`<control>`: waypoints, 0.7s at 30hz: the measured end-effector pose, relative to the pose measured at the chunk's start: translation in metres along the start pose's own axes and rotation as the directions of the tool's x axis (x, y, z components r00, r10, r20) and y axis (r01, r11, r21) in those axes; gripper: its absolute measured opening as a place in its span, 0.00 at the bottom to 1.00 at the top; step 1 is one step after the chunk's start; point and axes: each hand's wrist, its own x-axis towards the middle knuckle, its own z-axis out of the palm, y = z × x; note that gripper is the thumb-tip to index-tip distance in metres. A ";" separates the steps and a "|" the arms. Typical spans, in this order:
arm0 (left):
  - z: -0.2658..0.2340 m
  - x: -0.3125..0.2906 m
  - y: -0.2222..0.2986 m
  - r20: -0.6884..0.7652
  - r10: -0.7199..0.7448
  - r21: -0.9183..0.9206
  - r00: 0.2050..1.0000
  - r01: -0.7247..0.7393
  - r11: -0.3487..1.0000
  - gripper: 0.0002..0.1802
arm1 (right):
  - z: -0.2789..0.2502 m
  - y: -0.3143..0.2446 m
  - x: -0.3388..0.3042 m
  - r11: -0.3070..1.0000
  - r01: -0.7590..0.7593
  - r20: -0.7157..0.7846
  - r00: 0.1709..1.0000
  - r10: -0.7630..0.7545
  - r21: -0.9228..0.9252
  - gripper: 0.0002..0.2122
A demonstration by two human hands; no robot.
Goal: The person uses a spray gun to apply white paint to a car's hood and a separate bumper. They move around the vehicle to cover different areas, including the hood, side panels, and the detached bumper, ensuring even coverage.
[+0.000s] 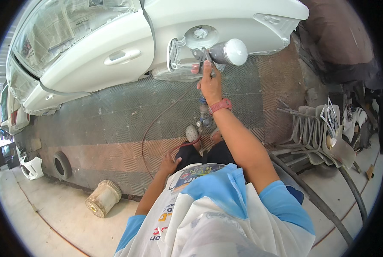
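Observation:
My right hand [210, 81] is wrapped round the handle of a spray gun [203, 55], held up before the rear of a white car body [114, 68]. The gun's grey cup [226, 52] with a white lid tilts to the right, near the open fuel filler recess [201, 37], which has white material stuffed in it. The small fuel flap [174, 55] stands open just left of the gun. Low by my thigh, my left hand [169, 164] is closed on a thin red air hose [143, 143], which loops over the floor. Below the gun hangs an air fitting [203, 112].
Masking film and newspaper cover the car window [67, 30]. A dirty bucket [103, 198] lies on its side at lower left, by a tyre [63, 165]. Stacked metal-legged chairs [311, 132] and thick dark hoses [316, 199] are at right. Dark mesh matting [114, 115] covers the floor.

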 end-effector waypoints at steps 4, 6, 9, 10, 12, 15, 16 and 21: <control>-0.009 0.014 0.011 -0.173 0.307 0.008 0.936 -0.310 0.951 0.54 | 0.012 -0.002 0.006 0.995 -0.037 -0.106 0.993 0.047 0.094 0.26; -0.013 0.031 0.027 -0.160 0.425 -0.076 0.891 -0.440 0.895 0.54 | 0.013 -0.003 0.011 0.989 -0.014 -0.279 0.959 0.056 0.151 0.28; -0.020 0.050 0.030 -0.107 0.388 -0.152 0.916 -0.400 0.904 0.53 | 0.005 -0.014 0.019 0.995 0.076 -0.493 0.865 -0.096 -0.061 0.29; -0.020 0.051 0.025 -0.069 0.408 -0.011 0.910 -0.410 0.912 0.52 | 0.000 -0.022 0.021 0.994 0.086 -0.478 0.872 -0.109 -0.069 0.29; -0.016 0.043 0.008 -0.004 0.468 0.283 0.884 -0.448 0.848 0.50 | -0.014 -0.042 0.025 0.995 0.073 -0.471 0.877 -0.095 -0.065 0.30; -0.003 0.028 -0.005 0.146 0.309 0.207 0.940 -0.334 0.919 0.49 | -0.042 -0.082 0.036 0.992 -0.019 -0.146 0.989 0.001 -0.123 0.30; -0.001 0.027 -0.002 0.161 0.343 0.139 0.925 -0.366 0.920 0.48 | -0.043 -0.092 0.039 0.992 -0.045 -0.081 0.996 0.036 -0.117 0.30; 0.016 0.017 0.057 0.390 0.472 -0.220 0.790 -0.418 0.881 0.43 | -0.043 -0.112 -0.002 0.944 -0.177 0.265 0.931 0.252 -0.277 0.31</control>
